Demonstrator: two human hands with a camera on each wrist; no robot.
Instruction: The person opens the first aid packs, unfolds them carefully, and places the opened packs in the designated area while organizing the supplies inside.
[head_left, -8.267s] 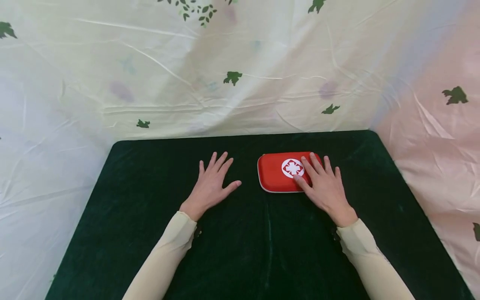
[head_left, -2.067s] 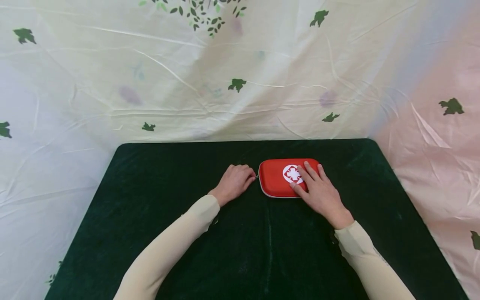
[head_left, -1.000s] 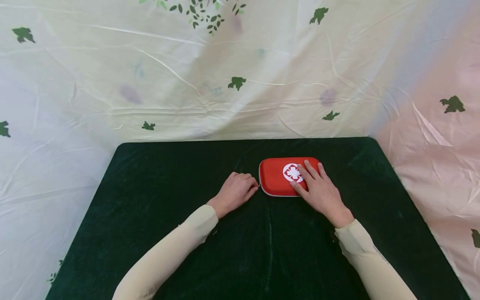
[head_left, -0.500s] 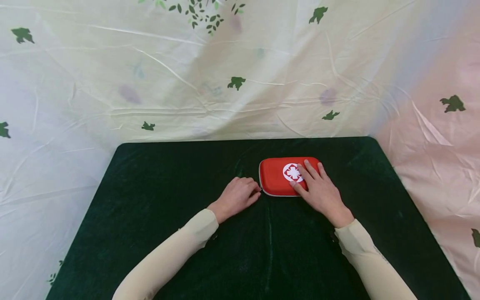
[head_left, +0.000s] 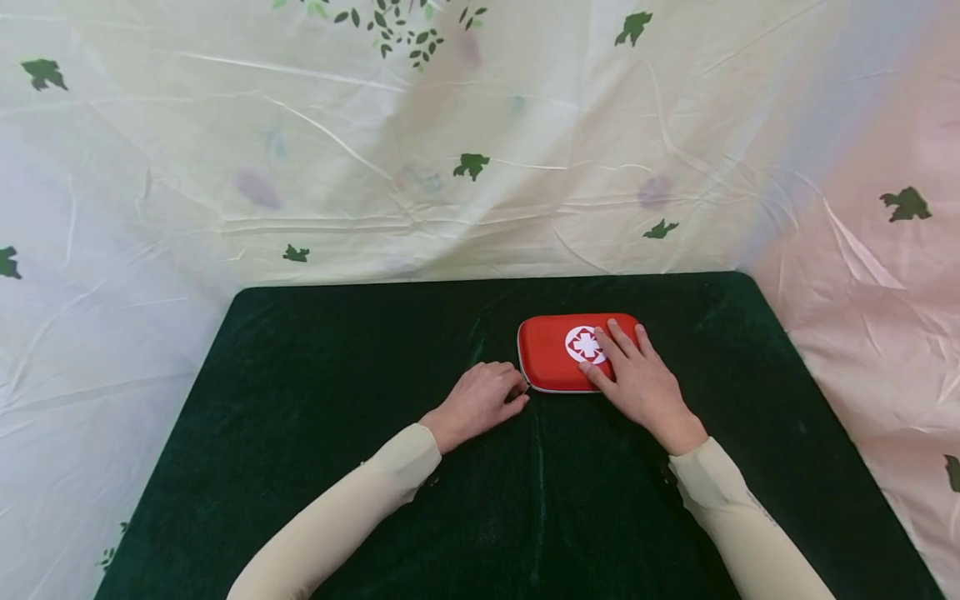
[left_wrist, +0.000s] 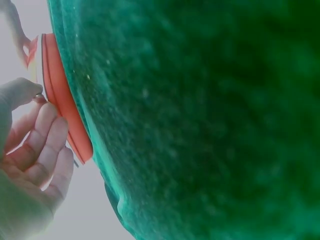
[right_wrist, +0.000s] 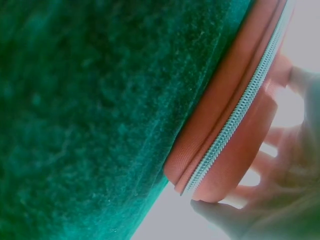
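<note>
A red first-aid case (head_left: 555, 354) with a white cross emblem lies flat on the green-covered table. At its near left corner, my left hand (head_left: 483, 400) pinches the zipper pull (left_wrist: 38, 95) between thumb and index finger, the other fingers loosely bent. My right hand (head_left: 641, 383) rests on the lid's right part with fingers spread and fairly straight, covering part of the emblem. The right wrist view shows the zipper teeth (right_wrist: 232, 122) meshed along the side of the case, with the right hand (right_wrist: 280, 170) over the lid.
Dark green velvety cloth covers the table (head_left: 337, 350), with a raised crease running toward me below the case. A pale curtain (head_left: 360, 167) with green leaf prints hangs behind the table and along both sides.
My left hand, first open beside the case, has come to the zipper pull and drawn it from the left edge toward the near left corner. The right hand stays on the lid.
</note>
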